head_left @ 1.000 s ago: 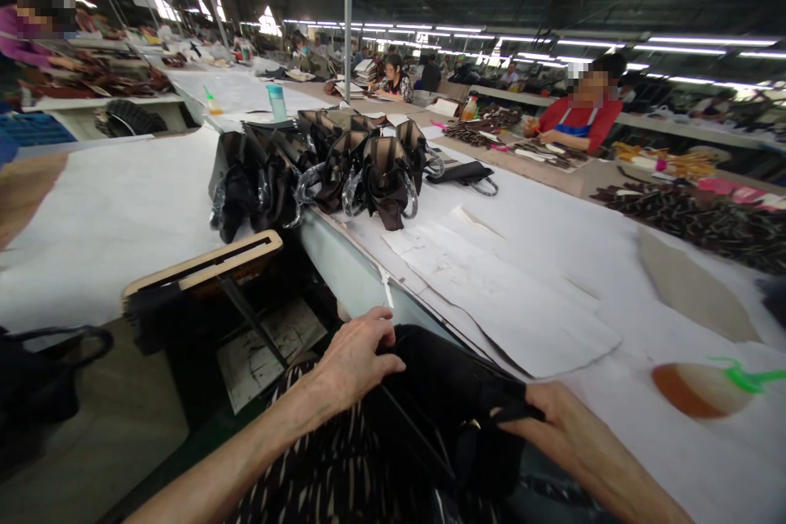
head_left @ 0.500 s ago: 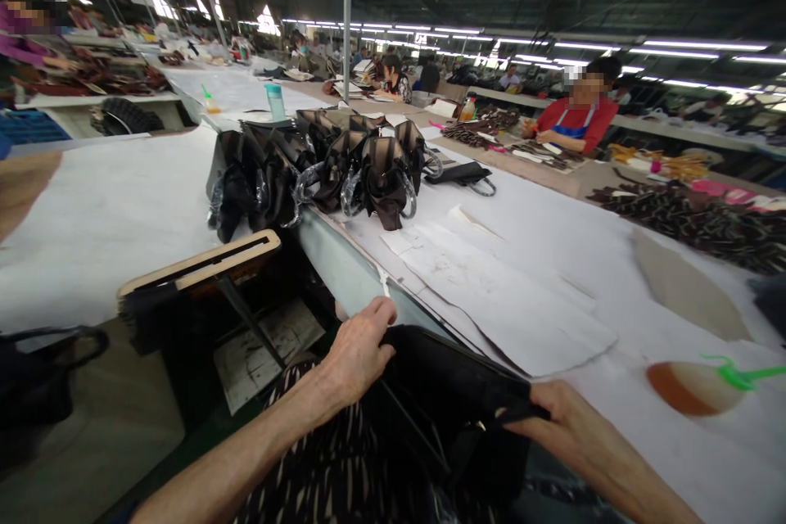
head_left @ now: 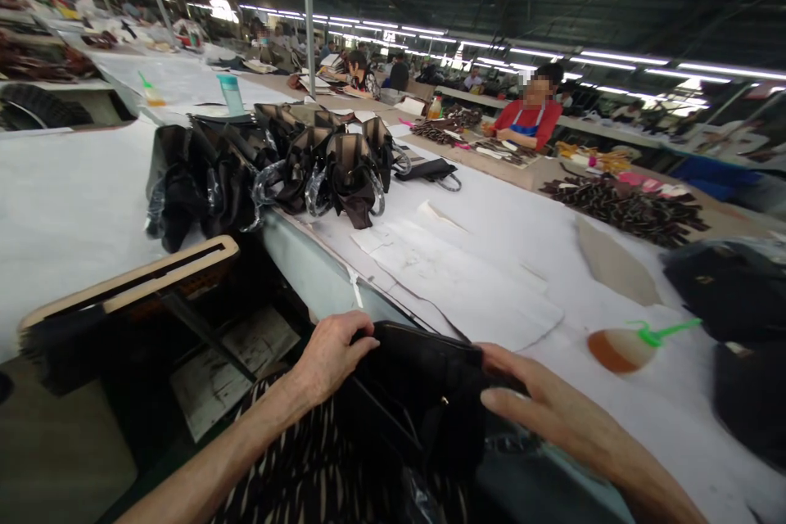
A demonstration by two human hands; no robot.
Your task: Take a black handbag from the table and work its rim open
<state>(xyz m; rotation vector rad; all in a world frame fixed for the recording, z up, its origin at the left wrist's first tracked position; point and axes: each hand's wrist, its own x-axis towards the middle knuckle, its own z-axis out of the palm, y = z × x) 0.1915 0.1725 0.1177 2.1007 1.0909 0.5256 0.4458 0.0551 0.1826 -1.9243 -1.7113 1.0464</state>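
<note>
A black handbag (head_left: 423, 393) rests against my lap, its top edge tilted and a small gold-coloured fitting on its inner face. My left hand (head_left: 335, 352) pinches the rim at the left corner between thumb and fingers. At the right corner, my right hand (head_left: 531, 397) loosely holds the bag's side, fingers at the top edge and thumb lower down, a gap between them. Clear plastic wrap shows below the bag. Ahead on the table stand several dark bags (head_left: 350, 172) with plastic-wrapped handles.
A wooden-topped stand (head_left: 128, 278) rises at my left. On the white table (head_left: 491, 262) lies a bottle of amber liquid with a green nozzle (head_left: 623, 348). Dark bags (head_left: 730, 286) lie at the right. Across the table, a person in red (head_left: 531, 115) sits near bundled dark strips (head_left: 626, 205).
My view has turned to the right, bringing the dark bags at the right into sight. My right hand has loosened from its pinch on the handbag's corner; the left still grips the rim.
</note>
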